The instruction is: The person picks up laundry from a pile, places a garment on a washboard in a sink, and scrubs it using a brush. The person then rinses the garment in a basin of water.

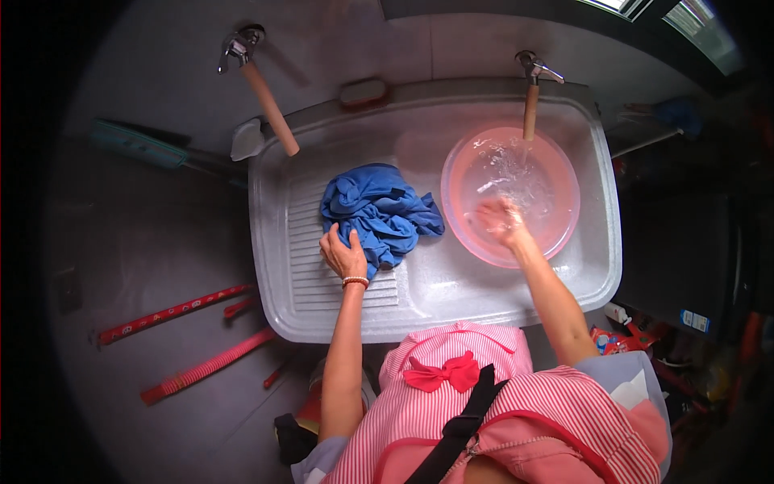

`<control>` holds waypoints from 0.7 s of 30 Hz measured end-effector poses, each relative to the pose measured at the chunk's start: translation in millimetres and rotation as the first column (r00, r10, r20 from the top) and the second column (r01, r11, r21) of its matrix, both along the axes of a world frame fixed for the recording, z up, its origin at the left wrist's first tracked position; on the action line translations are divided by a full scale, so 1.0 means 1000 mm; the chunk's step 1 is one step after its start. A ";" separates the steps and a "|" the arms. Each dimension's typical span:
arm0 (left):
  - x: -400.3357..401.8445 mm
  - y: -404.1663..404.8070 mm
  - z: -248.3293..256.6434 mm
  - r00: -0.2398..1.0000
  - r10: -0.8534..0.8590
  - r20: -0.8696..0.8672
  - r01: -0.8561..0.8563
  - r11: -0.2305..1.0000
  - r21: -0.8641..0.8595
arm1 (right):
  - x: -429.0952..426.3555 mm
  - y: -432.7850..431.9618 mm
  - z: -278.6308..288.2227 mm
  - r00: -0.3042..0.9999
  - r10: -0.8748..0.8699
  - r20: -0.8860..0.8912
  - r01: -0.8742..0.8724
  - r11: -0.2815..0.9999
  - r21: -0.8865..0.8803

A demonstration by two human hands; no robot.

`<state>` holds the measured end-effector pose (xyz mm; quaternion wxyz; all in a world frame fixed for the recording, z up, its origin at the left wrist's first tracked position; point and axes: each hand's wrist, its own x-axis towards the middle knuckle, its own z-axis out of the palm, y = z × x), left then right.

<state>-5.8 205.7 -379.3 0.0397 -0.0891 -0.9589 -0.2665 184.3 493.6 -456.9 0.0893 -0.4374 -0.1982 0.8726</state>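
A crumpled blue garment [381, 206] lies partly on the ribbed washboard [308, 260] moulded into the left side of a grey laundry sink [459, 296]. My left hand [344, 251], with beaded bracelets on its wrist, rests against the garment's lower left edge, fingers apart. To the right, a pink plastic basin [450, 212] stands in the sink and holds water. Inside it is my right hand [499, 219], blurred and at least partly in the water. Just beyond that hand the surface is bubbling, below the hose of the right tap [532, 66].
The left tap [242, 48] has an orange hose [272, 112] hanging over the sink's rim. On the back ledge sits a scrubbing brush [364, 92]. Red poles [175, 314] lean at the left, and a dark cabinet [671, 266] stands at the right.
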 end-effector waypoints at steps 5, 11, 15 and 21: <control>-0.006 0.042 0.018 0.968 -0.248 -0.024 0.246 0.967 -0.069 | -0.101 -0.081 0.128 0.824 0.213 -0.524 -0.308 0.946 -0.099; -0.046 0.014 -0.016 0.920 -0.327 0.216 0.302 0.943 0.141 | -0.143 -0.091 0.076 0.852 0.348 0.391 -0.524 0.548 0.652; -0.059 0.031 0.000 0.944 -0.330 -0.021 0.328 0.927 0.180 | -0.147 -0.121 0.048 0.754 0.121 0.645 -0.645 0.316 0.695; -0.102 0.010 -0.016 0.869 -0.496 0.006 0.493 0.864 0.100 | -0.126 -0.118 0.079 0.928 0.231 0.293 -0.359 0.764 0.535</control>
